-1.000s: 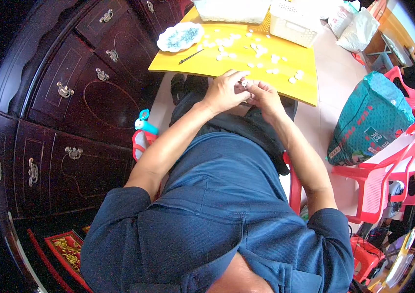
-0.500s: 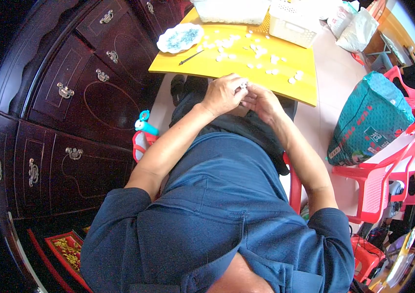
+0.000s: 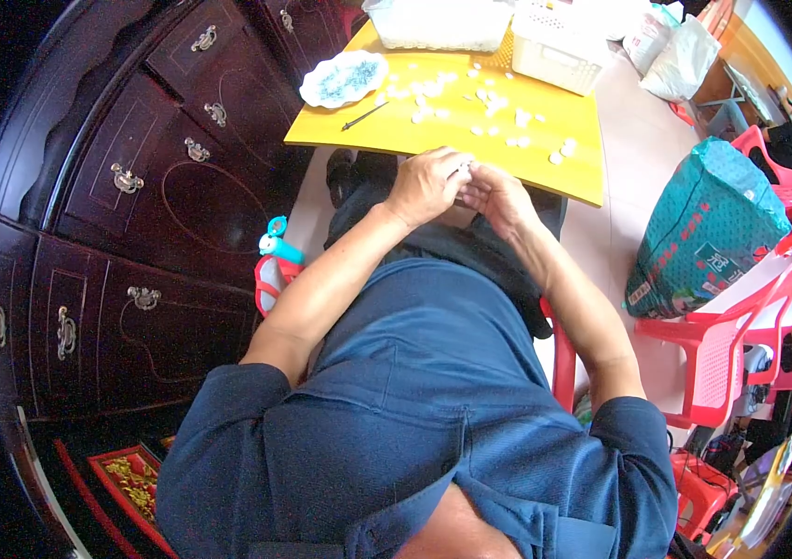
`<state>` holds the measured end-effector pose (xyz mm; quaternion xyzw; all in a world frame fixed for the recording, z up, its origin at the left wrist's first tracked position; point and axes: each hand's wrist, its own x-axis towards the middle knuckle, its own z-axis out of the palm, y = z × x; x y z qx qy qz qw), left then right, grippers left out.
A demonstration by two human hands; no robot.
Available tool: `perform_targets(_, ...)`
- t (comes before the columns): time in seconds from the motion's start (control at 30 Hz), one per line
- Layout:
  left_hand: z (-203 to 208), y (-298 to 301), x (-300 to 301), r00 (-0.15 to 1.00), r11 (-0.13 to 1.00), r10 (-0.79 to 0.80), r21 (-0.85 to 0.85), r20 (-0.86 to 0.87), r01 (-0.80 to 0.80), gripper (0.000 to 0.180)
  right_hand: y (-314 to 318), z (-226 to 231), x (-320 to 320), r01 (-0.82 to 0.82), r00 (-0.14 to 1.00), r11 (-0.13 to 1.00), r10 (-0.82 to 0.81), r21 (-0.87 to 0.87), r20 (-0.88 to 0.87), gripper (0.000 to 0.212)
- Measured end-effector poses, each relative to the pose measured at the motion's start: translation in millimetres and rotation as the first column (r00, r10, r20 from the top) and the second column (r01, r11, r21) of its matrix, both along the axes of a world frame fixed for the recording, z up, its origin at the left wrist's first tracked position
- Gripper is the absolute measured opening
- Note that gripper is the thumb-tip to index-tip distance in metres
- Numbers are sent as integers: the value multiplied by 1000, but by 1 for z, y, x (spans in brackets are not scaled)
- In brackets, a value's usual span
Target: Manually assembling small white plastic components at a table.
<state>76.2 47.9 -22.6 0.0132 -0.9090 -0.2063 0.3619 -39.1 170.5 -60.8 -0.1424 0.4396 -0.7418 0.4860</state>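
My left hand [image 3: 426, 188] and my right hand [image 3: 502, 199] meet at the near edge of the yellow table [image 3: 470, 160]. Their fingertips are pinched together around a small whitish piece [image 3: 467, 168], mostly covered by the fingers; its exact kind is too small to make out. Beyond the hands, several small white round pieces [image 3: 431, 88] lie scattered over the tabletop. A thin dark pointed tool [image 3: 365, 116] rests to the left of them. Farther left stands a white scalloped dish [image 3: 344, 78] holding many small bluish-grey bits.
At the table's far side are a pale translucent tub [image 3: 438, 26] and a white perforated basket [image 3: 556, 58]. Dark wooden cabinets [image 3: 163, 177] line the left. To the right, a big teal sack [image 3: 705, 233] stands by red plastic chairs [image 3: 717, 359]. A turquoise bottle [image 3: 280, 248] is at my left.
Both hands stay pinched together, with only a slight shift of the fingers over the small piece. The whole view has moved a little.
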Motion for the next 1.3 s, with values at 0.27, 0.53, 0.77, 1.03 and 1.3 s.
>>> perform_targets(0.27, 2, 0, -2, 1000, 997, -5, 80, -17, 6, 14, 0, 10, 7, 55, 994, 998, -58, -37, -90, 16)
perform_targets(0.53, 5, -17, -10, 998, 970, 4, 244, 55, -18, 33, 23, 29, -33, 147, 720, 956, 72, 253, -690, 24)
perform_targets(0.77, -7, -64, -72, 948, 983, 179, -74, 262, -165, 35, 74, 44, -134, 520, 297, 796, 170, 309, -940, 35)
perform_targets(1.03, 9, -68, -133, 791, 965, 228, -237, 568, -107, 38, 90, 45, -144, 647, 302, 639, 287, 416, -909, 36)
perform_targets(1.3, -1, -70, -134, 828, 966, 220, -231, 516, -113, 33, 87, 39, -148, 656, 262, 630, 326, 415, -908, 37)
